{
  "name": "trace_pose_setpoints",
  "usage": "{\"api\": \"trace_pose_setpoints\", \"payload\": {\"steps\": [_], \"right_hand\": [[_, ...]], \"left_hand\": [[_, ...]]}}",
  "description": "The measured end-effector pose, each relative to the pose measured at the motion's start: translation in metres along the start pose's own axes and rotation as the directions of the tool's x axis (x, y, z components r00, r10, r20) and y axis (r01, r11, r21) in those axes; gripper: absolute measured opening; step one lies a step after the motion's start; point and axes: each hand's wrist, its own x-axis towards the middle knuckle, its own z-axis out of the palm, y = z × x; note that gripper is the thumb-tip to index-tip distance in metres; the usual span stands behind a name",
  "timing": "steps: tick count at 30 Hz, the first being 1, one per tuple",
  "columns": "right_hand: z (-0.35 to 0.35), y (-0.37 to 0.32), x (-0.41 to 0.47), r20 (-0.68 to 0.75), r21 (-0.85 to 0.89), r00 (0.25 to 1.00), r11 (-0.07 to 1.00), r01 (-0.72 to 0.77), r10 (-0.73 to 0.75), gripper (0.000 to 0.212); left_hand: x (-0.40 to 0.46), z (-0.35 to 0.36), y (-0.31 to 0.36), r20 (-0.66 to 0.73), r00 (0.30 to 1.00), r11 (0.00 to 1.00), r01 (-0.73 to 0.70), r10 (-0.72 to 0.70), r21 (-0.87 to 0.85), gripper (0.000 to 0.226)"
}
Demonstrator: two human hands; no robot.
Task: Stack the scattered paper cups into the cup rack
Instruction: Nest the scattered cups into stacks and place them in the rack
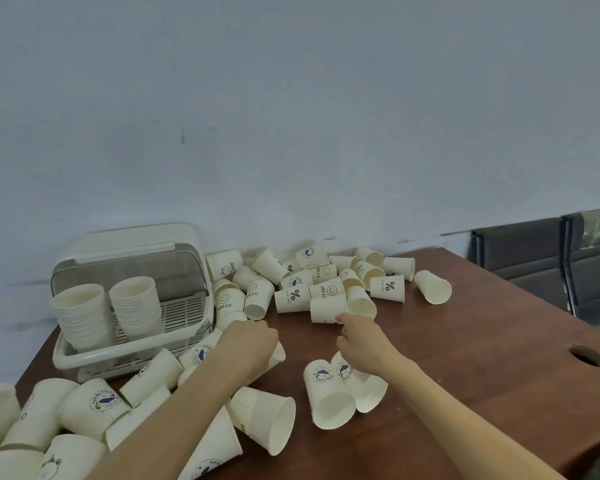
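1. Paper cups [293, 299] lie scattered over the brown table [471, 358]: one heap along the far edge by the wall, a second heap at the near left corner, a few loose ones in the middle. Most lie on their sides.
2. Cup rack [132, 306] sits at the far left of the table, lid tipped back. Two nested stacks [137, 303] already stand in it, leaning toward the viewer.
3. Left hand [248, 344]: fingers curled around a cup [278, 353] whose rim just shows past the knuckles. It appears to be grasping it; the grip itself is hidden behind the hand.
4. Right hand [359, 339]: reaching forward, forefinger extended and touching the lower edge of a plain cup [328, 308] at the front of the far heap. Other fingers loosely curled, holding nothing.
5. Step in hand, as I judge it: gathering cups to nest. Best taken by the rim, turned mouth-up, and slid squarely into the held cup without crushing the thin wall.
6. In the way: neighbouring cups touch the target on both sides and behind, so a careless pull may roll them. Two whale-print cups [329, 393] lie just under the right forearm.
7. Around: dark chairs [541, 261] beyond the far right corner; a cable hole [587, 355] near the right edge.
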Motion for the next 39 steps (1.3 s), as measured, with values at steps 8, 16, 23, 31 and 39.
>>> {"api": "trace_pose_setpoints", "payload": {"steps": [8,16,23,31,39], "right_hand": [[0.004,0.001,0.039,-0.022,0.026,0.979,0.979,-0.200,0.201,0.024],[0.011,-0.001,0.070,-0.112,0.107,0.914,0.919,-0.380,0.391,0.025],[0.021,0.003,0.094,-0.004,0.235,0.876,0.852,-0.467,0.482,0.029],[0.032,-0.001,0.098,0.040,0.226,0.848,0.822,-0.524,0.529,0.042],[0.029,-0.011,0.085,-0.101,0.314,0.921,0.891,-0.330,0.376,0.015]], "left_hand": [[-0.024,-0.026,-0.001,-0.122,0.991,0.980,0.035,-0.060,-0.195,0.025],[-0.054,-0.018,-0.006,-0.203,0.976,0.941,0.000,-0.073,-0.337,0.015],[-0.075,-0.012,-0.015,-0.239,0.966,0.907,-0.011,-0.099,-0.421,0.021],[-0.087,-0.008,-0.023,-0.238,0.958,0.874,0.027,-0.161,-0.486,0.022],[-0.094,-0.005,-0.018,-0.265,0.913,0.775,0.083,-0.311,-0.626,0.018]]}}
